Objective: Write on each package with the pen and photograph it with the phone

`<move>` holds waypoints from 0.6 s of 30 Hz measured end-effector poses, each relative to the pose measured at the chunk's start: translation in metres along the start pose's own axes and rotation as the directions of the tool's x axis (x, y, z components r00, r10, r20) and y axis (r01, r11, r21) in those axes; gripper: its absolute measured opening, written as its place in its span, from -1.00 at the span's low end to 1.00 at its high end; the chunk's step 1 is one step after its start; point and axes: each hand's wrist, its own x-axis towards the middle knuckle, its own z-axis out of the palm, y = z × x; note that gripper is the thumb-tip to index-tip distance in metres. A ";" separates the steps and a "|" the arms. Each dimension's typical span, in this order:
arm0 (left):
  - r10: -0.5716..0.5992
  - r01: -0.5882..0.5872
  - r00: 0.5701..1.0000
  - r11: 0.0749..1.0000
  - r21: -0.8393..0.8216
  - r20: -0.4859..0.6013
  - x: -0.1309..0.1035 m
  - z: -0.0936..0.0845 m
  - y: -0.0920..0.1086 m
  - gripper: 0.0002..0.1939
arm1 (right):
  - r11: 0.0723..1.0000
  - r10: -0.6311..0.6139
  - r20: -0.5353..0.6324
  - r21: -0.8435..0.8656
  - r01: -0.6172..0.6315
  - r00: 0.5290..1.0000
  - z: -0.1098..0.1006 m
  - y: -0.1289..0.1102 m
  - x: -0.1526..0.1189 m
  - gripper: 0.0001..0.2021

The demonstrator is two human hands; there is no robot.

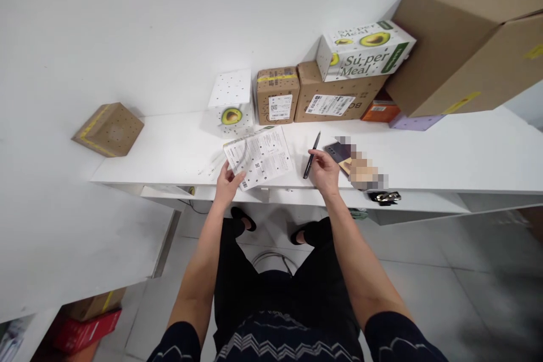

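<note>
My left hand point(229, 184) grips the lower left corner of a white food box point(263, 157), its thumb on the printed face and its fingers at the left edge. Small text, dark dots and a barcode cover that face. My right hand point(324, 172) has its fingers closed at a dark pen point(313, 154), which points up and away with its tip towards the wall. Just right of this hand lies a phone point(337, 151), partly blurred out by pixel blocks. Behind the food box stands a white carton with an avocado picture point(231, 104).
Along the wall stand a small brown carton point(278, 96), a wider brown carton point(339, 99) with a Su-per Meal box point(365, 54) on top, and a large cardboard box point(462, 45). A brown box point(111, 130) sits far left. A stapler-like metal object point(385, 198) lies at the shelf's point(475, 164) front edge.
</note>
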 end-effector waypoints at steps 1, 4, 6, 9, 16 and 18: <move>-0.024 0.024 1.000 1.000 -0.012 -0.011 0.001 0.000 0.001 -0.07 | 1.000 0.005 -0.001 -0.002 -0.005 1.000 0.000 0.001 0.000 -0.72; -0.076 0.075 0.997 0.997 -0.032 -0.014 0.004 0.001 0.005 -0.10 | 1.000 0.000 -0.010 -0.004 0.000 1.000 0.000 0.005 0.000 -0.73; -0.094 0.094 0.996 0.995 -0.036 0.005 0.006 0.002 0.007 -0.13 | 1.000 -0.011 -0.014 0.001 0.011 1.000 0.000 0.007 0.001 -0.75; -0.115 0.115 0.993 0.993 -0.029 0.019 0.008 0.002 0.008 -0.21 | 0.999 -0.006 -0.036 0.048 0.008 0.999 0.001 0.007 0.001 -0.77; -0.175 0.180 0.983 0.978 0.106 -0.059 0.017 0.007 0.006 -0.60 | 0.994 0.031 -0.144 0.107 -0.015 0.989 0.003 -0.005 -0.002 -0.77; -0.148 0.157 0.987 0.967 0.198 -0.059 0.018 0.009 0.007 -0.62 | 0.994 0.053 -0.159 0.103 -0.037 0.986 0.003 -0.009 -0.003 -0.77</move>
